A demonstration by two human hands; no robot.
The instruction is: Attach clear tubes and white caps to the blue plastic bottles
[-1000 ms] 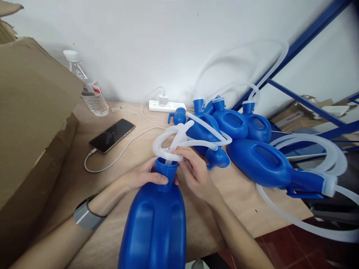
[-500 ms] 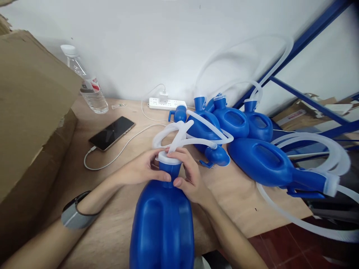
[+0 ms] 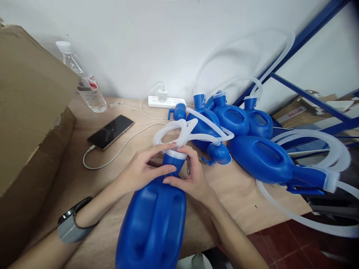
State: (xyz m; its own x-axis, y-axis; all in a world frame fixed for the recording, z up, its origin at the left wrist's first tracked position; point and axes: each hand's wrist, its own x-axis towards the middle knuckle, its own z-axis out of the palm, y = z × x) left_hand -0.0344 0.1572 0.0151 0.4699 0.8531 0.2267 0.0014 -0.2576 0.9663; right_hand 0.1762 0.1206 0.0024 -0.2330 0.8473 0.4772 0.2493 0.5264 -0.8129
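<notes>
A large blue plastic urinal bottle [image 3: 153, 224] lies tilted in front of me, its neck pointing away. A translucent white cap [image 3: 176, 154] sits on the neck, and a coiled white tube [image 3: 162, 130] rises behind it. My left hand [image 3: 146, 168] grips the neck from the left, fingers on the cap and thumb across the neck. From the right, my right hand [image 3: 193, 172] holds the same neck, fingertips on the cap's edge and thumb below it. Beyond the tube lies a small blue spout piece [image 3: 219, 154]. Part of the cap is hidden by my fingers.
Several blue bottles [image 3: 231, 118] with tubes stand at the back right; another bottle [image 3: 260, 157] lies near the table's right edge. On the left are a cardboard box [image 3: 30, 104], a water bottle [image 3: 91, 97] and a charging phone [image 3: 110, 131]. A power strip [image 3: 168, 101] lies by the wall.
The bottle's neck has swung slightly right and its body left, so it lies more slanted. Both hands have stayed on the neck, and my right thumb has moved further across it.
</notes>
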